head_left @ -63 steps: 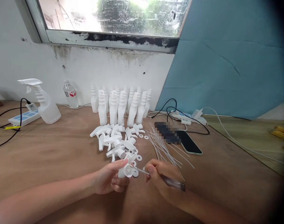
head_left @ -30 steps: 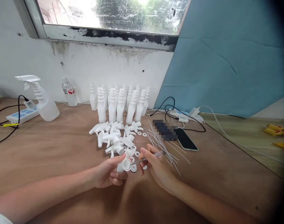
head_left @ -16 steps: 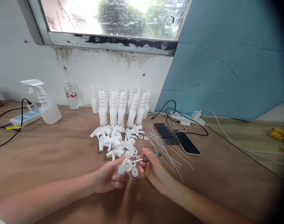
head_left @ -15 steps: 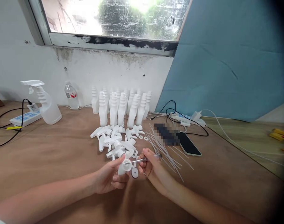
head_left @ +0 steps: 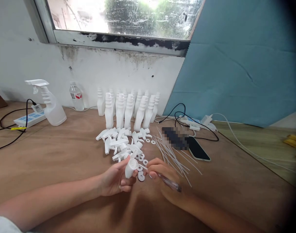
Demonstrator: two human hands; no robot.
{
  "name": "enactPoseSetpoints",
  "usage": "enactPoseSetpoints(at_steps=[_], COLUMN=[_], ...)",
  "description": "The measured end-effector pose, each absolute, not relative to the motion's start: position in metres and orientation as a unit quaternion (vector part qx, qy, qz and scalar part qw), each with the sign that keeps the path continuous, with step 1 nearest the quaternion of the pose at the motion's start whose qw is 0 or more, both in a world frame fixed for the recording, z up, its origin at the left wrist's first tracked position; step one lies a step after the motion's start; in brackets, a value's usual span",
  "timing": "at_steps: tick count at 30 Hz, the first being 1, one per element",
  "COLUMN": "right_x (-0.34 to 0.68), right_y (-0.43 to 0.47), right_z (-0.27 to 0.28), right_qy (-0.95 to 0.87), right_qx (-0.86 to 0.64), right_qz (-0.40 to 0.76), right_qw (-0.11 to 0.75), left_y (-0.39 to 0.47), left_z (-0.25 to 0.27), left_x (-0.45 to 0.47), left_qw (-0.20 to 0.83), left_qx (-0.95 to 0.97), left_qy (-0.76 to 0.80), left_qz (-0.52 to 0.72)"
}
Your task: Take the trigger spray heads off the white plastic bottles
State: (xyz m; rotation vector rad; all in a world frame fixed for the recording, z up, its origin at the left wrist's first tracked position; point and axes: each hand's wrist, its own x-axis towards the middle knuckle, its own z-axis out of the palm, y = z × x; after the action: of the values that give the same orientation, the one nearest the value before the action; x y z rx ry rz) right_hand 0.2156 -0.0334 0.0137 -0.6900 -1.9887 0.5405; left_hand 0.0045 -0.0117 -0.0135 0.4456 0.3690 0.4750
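In my left hand (head_left: 117,178) is a white trigger spray head (head_left: 130,169), its round collar opening tilted up towards me. The fingers are closed round it. My right hand (head_left: 162,174) grips a slim screwdriver (head_left: 171,183) with a metal shaft and a see-through handle. The shaft points left, and its tip lies by the right side of the collar; whether they touch I cannot tell. Just beyond my hands lies a heap of white trigger spray heads (head_left: 120,143). Several flat white washers (head_left: 141,176) lie scattered between the heap and my right hand.
Several white bottles (head_left: 120,111) stand in rows by the wall. Thin white tubes (head_left: 173,158) lie right of the heap, near a phone (head_left: 198,149). A complete spray bottle (head_left: 54,110), a water bottle (head_left: 76,97) and a power strip (head_left: 31,119) stand at the left.
The screwdriver tip has come out of the spray head's collar to its right side. My right hand has turned, and the handle now points down to the right. The view has shifted slightly.
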Motion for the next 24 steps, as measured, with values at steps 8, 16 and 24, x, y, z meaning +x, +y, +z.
enactPoseSetpoints(at_steps=[8,16,24], right_x=[0.213,0.209,0.206], right_y=[-0.035,-0.034,-0.028], right_z=[0.019,0.013,0.005], right_qy=[-0.785,-0.691,-0.546], right_qx=[-0.277,-0.286,-0.305], right_qz=[0.252,0.413,0.575], right_qw=[0.493,0.519,0.527], left_y=[-0.013,-0.012,-0.013], left_z=[-0.01,-0.012,-0.013], left_x=[0.006,0.005,0.005], left_qw=[0.929,0.935,0.933], left_qx=[0.197,0.202,0.221], left_qy=[0.194,0.19,0.189], left_qz=[0.245,0.22,0.213])
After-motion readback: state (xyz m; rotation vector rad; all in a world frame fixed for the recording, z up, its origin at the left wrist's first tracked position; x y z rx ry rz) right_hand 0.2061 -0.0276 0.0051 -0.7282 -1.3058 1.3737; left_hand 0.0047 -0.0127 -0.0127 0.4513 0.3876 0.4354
